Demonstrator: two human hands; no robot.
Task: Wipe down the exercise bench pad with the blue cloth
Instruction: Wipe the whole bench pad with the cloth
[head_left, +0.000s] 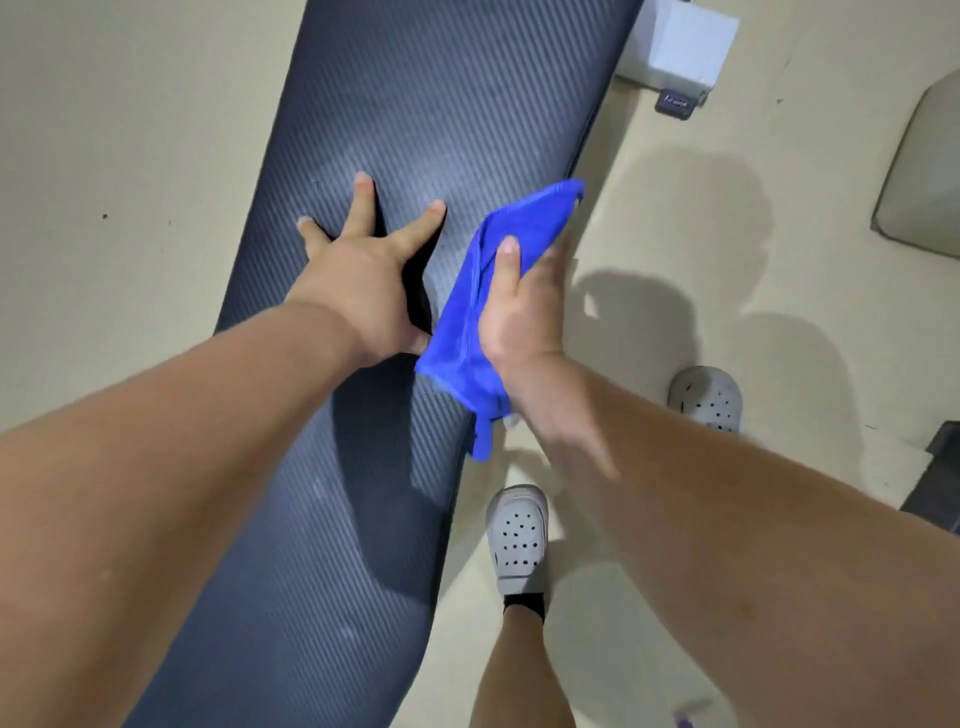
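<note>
Since the fingers of the right hand are pinched on the blue cloth, thumb on top and the rest tucked behind the fabric, that's clearly the working hand. The cloth is bunched rather than spread. Its top corner sticks up past the fingertips and a tail hangs below the wrist. It sits right at the right-hand edge of the bench pad, about halfway along. It's hard to say whether it's actually pressed on the surface or just hovering at the edge, since that hand is a bit blurry.

The left hand holds nothing. It's planted flat on the bench with its fingers splayed wide, just beside the cloth, with the heel of the hand almost touching the fabric.

What matters for the next move is that the pad's long axis runs diagonally, from near-left up to far-right. Nearly all of its surface lies to the left of the cloth, plus the stretches beyond and behind it. A straight sideways swipe would probably run right into the left hand, so the easier line looks like a stroke along the length, or else the left hand has to shift. The right hand is the nearer one by far, seeing as it already has the cloth.

Further out there's the pale floor, the person's grey clogs to the right of the bench, and a white box near the far end.
</note>
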